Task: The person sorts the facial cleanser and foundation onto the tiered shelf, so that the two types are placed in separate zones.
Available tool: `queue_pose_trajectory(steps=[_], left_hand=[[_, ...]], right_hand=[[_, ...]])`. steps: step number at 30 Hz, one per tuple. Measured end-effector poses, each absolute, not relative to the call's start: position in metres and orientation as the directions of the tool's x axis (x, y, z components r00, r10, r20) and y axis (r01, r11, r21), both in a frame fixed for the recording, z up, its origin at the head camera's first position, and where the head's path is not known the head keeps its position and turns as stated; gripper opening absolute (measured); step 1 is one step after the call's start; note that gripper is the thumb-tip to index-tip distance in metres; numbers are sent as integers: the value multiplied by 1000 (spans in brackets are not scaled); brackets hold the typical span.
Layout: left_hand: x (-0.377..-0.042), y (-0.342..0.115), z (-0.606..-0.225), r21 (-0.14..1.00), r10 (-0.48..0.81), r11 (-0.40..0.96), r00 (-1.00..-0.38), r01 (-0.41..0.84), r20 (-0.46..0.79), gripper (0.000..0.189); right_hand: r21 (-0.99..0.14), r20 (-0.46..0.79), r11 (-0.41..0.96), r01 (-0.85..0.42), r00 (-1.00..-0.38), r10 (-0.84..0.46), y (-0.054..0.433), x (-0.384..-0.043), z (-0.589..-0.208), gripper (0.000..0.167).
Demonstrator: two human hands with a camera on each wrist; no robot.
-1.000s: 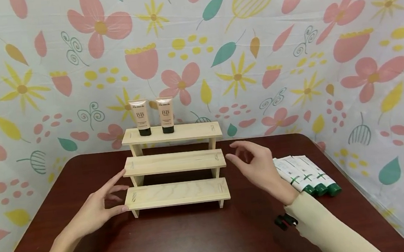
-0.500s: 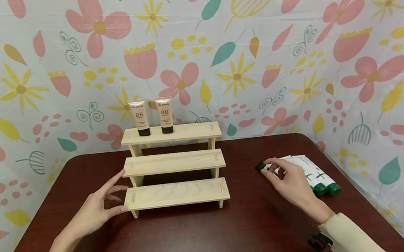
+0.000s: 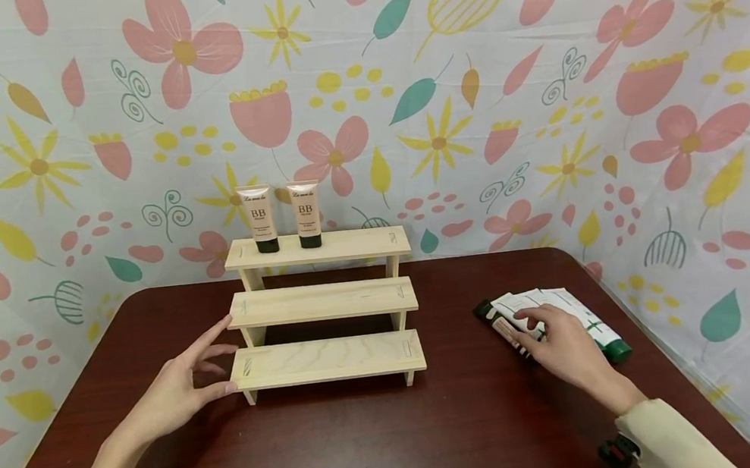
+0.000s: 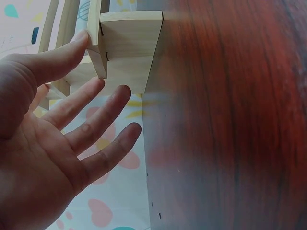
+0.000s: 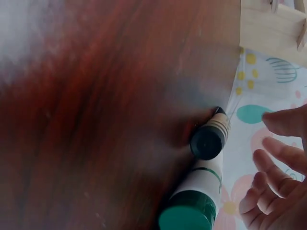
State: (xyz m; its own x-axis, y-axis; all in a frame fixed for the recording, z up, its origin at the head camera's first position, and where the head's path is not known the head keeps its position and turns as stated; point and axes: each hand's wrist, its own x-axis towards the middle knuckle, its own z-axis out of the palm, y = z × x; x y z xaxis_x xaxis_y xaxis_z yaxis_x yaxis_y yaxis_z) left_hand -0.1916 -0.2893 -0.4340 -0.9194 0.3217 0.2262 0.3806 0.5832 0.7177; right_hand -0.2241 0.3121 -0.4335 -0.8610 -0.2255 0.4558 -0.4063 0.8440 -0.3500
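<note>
A three-step wooden display stand (image 3: 326, 355) stands on the dark table. My left hand (image 3: 168, 393) is at its left end, fingers spread, with the index fingertip and thumb touching the lower steps. In the left wrist view the hand (image 4: 57, 139) has its thumb against the wood. My right hand (image 3: 565, 347) hovers over the tubes at the right, fingers loosely bent. Below it lie a black tube with a beige label (image 3: 505, 329) and white tubes with green caps (image 3: 580, 310), partly hidden. The right wrist view shows these fingers apart from the black cap (image 5: 206, 143).
Two beige BB cream tubes (image 3: 262, 219) stand on black caps on the left half of the top step. A flowered cloth (image 3: 356, 53) hangs behind the table (image 3: 343, 451) and along its right side.
My right hand has moved from beside the stand right and towards me, over the tubes. The black tube, hidden before, has come into view. My left hand stays put.
</note>
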Motion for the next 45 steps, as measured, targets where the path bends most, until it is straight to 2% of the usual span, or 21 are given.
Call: queue_pose_trajectory(steps=[9,26,34,45], left_hand=[[-193,-290,-435,721,324,580,-919,380,223,106],[-193,-291,-435,726,323,575,-920,377,222,105],[-193,-291,-435,725,322,576,-920,377,223,105],[-193,-290,-437,726,327,564,-914,393,240,104]], right_hand=[[-313,305,858,-407,-899,-315,317,-236,-431,33],[-268,315,870,-414,-891,-328,316,-244,-442,21],[-316,305,839,-442,-885,-351,309,-243,-444,13],[-393,191,828,-400,-916,-352,302,-237,-441,12]])
